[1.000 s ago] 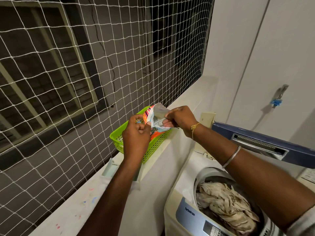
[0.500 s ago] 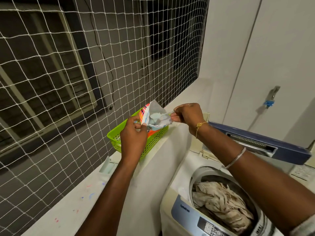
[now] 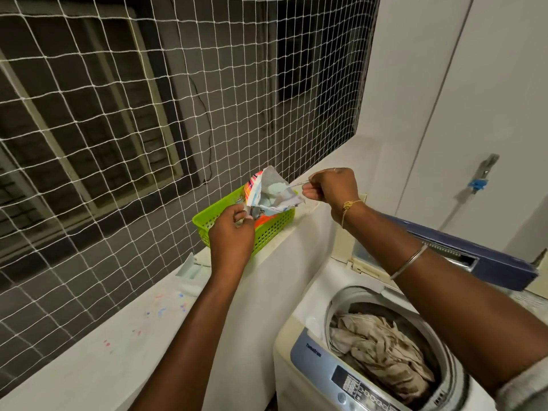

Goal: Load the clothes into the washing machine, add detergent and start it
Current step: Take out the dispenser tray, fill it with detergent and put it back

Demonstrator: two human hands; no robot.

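An opened detergent packet [image 3: 268,193], orange outside and silvery inside, stands in a green basket [image 3: 271,232] on the white ledge. Pale blue powder shows in its mouth. My left hand [image 3: 232,232] grips the packet's lower edge. Just right of the mouth, my right hand [image 3: 330,186] pinches a thin spoon-like handle [image 3: 295,185] whose tip reaches into the packet. The top-loading washing machine [image 3: 308,348] sits at the lower right with its blue lid [image 3: 474,258] raised. Beige clothes [image 3: 379,351] fill the drum.
A white safety net [image 3: 148,129] runs along the ledge's far side with dark windows behind it. A small pale plastic tray [image 3: 191,269] lies on the ledge [image 3: 89,360] left of the basket. A tap with a blue fitting [image 3: 479,180] is on the right wall.
My right hand has drawn away to the right of the packet mouth with the thin handle. The packet mouth is spread wider. My left hand has slid lower on the packet.
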